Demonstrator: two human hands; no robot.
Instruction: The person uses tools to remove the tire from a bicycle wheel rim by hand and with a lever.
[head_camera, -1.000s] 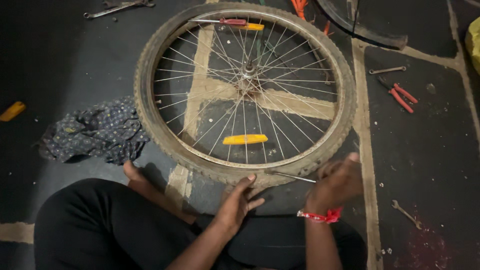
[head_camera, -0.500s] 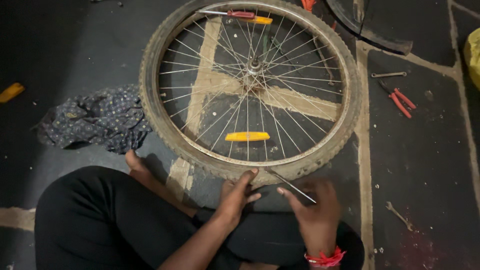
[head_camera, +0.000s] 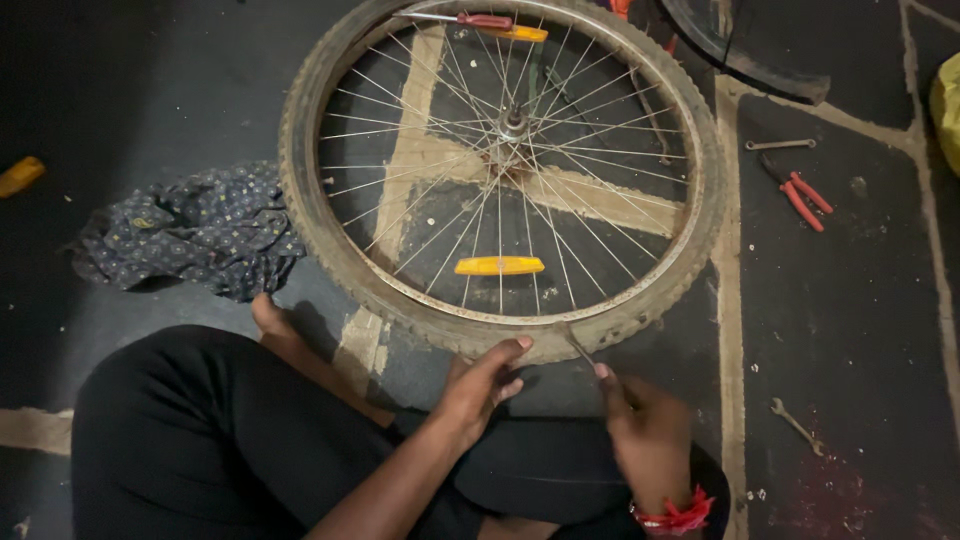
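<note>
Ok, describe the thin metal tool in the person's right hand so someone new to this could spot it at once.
Start at the big bicycle wheel lying flat on the dark floor, and go to the stretch of tyre nearest the person. There the right hand holds a thin metal tool with its tip at the tyre's edge, beside the left hand. Unlike the red-handled screwdriver at the far rim, it is bare grey metal.

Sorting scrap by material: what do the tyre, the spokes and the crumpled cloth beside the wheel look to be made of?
Tyre: likely rubber, matte, dusty grey, with knobbly tread blocks. Spokes: thin metal wires, probably steel, glinting silver. Crumpled cloth: soft woven fabric, dark with a small pale print, lying in loose folds.
</note>
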